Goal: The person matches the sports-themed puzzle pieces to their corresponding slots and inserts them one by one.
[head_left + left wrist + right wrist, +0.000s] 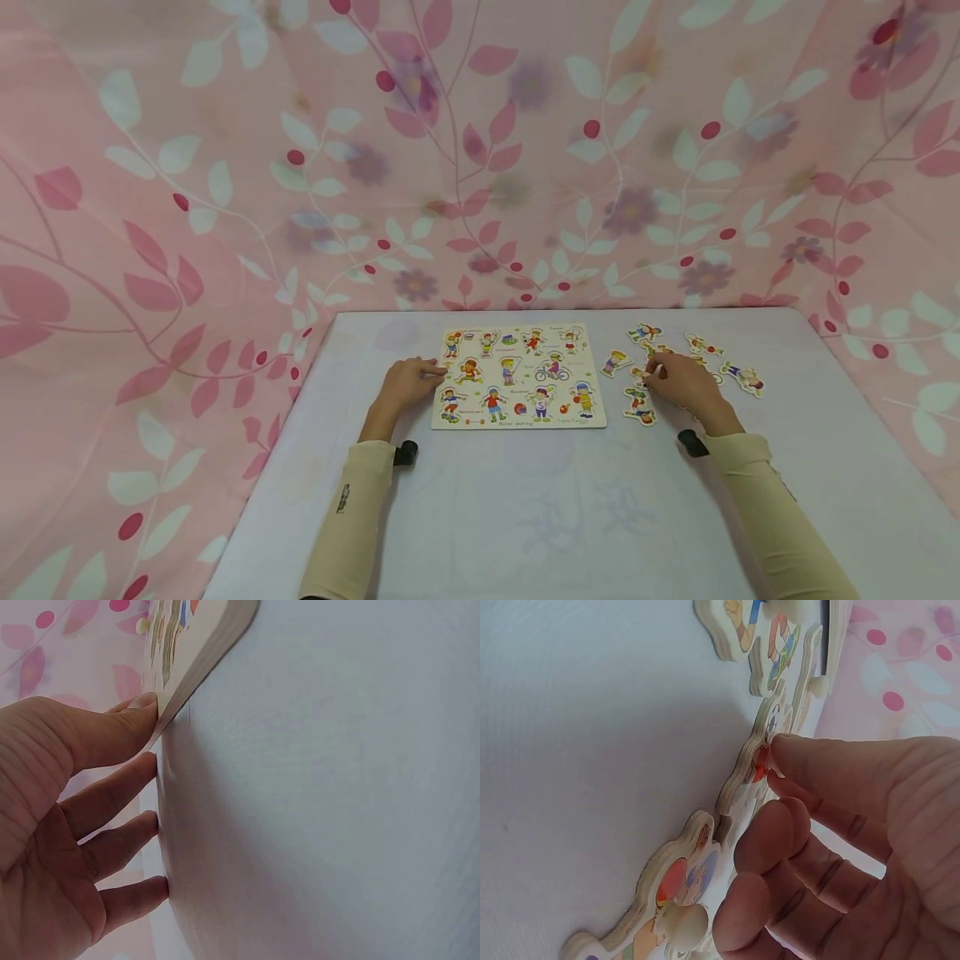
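A wooden puzzle board [525,423] with printed sports figures lies flat on the table. At its left edge is my left hand [411,382]; in the left wrist view the thumb [139,720] rests against the board's edge, and the extended fingers [120,840] touch the tablecloth. My right hand [686,385] is over a loose group of puzzle pieces to the board's right. Its thumb and index finger pinch a puzzle piece with a red patch [760,763]; the hold itself is partly hidden. The other right fingers [765,840] are bent above the neighbouring pieces.
Several loose pieces surround the right hand, including a golfer-like figure [617,362], one at the far right [742,378] and a near one [641,414]. In the right wrist view a piece carries a round knob [682,928]. Pink floral cloth [480,167] hangs behind the table.
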### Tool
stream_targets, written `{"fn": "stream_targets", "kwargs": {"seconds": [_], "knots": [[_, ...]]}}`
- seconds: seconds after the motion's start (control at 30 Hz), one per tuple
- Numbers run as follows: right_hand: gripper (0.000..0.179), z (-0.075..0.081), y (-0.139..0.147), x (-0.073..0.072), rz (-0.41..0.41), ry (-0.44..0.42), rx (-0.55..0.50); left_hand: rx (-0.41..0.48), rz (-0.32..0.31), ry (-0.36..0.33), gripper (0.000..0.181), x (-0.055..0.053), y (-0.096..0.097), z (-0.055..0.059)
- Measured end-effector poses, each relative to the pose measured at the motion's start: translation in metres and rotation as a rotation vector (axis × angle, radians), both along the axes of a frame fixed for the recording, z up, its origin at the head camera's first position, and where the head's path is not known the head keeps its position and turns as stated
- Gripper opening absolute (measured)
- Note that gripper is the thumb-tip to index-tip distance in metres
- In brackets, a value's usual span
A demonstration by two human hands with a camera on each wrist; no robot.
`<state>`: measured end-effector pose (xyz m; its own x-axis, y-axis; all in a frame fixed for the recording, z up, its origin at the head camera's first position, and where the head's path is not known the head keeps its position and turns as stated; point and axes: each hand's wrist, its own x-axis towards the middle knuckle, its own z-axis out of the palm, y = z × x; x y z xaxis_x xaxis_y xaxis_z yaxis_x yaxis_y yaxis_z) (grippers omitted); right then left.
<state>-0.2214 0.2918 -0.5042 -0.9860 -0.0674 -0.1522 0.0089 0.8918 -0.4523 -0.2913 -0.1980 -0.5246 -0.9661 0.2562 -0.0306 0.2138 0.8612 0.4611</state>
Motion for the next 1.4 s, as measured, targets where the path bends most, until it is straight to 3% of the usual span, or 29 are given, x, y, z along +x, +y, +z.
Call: {"fn": "stream_targets", "kwargs": {"seconds": [0.93,1.4], "knots": [[0.017,0.004,-0.003,0.000,0.013,0.005,0.037,0.013,0.015,-0.028,0.022,0.002,0.001,0.004],[0.020,0.022,-0.009,0.003,-0.017,0.078,-0.015,0.004,-0.018,0.014,0.023,0.002,0.000,0.003]]}}
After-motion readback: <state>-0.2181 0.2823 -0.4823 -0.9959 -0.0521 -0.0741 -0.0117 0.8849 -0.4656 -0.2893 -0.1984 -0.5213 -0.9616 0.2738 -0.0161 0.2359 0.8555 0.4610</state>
